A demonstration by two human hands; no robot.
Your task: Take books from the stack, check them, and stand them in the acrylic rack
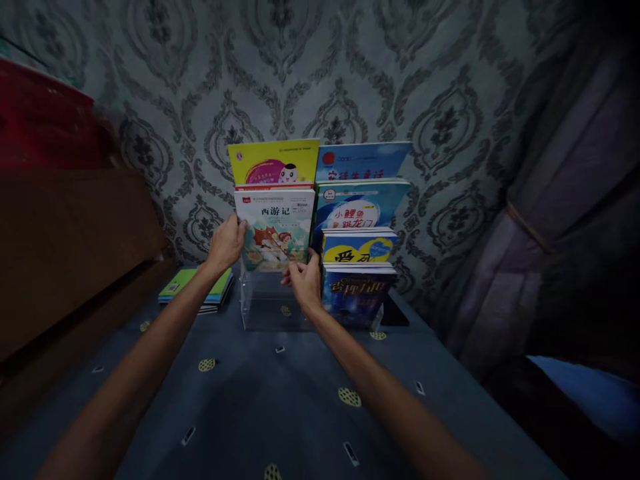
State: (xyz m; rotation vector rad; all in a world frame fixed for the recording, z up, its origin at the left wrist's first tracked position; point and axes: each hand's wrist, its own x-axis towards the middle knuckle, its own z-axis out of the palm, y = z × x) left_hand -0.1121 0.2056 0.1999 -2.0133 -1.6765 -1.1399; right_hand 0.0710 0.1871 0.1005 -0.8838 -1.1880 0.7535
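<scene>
A white and teal picture book (276, 230) stands upright in the left side of a clear acrylic stand (273, 310). My left hand (227, 243) grips its left edge, with the thumb side toward the cover. At the lower right corner of the same book, my right hand (305, 277) has its fingers closed on it. Behind it rise a red-edged book and a yellow book (250, 160). To the right, the stand's other side holds blue books (365, 157), a teal book (365, 203), a yellow and blue book (357, 247) and a dark blue book (355, 293).
A small stack of books with a green cover (193, 283) lies left of the stand. The patterned blue cloth (240, 400) covers the surface in front. A brown box (75, 240) is at the left, a curtain (510, 220) at the right, and papered wall behind.
</scene>
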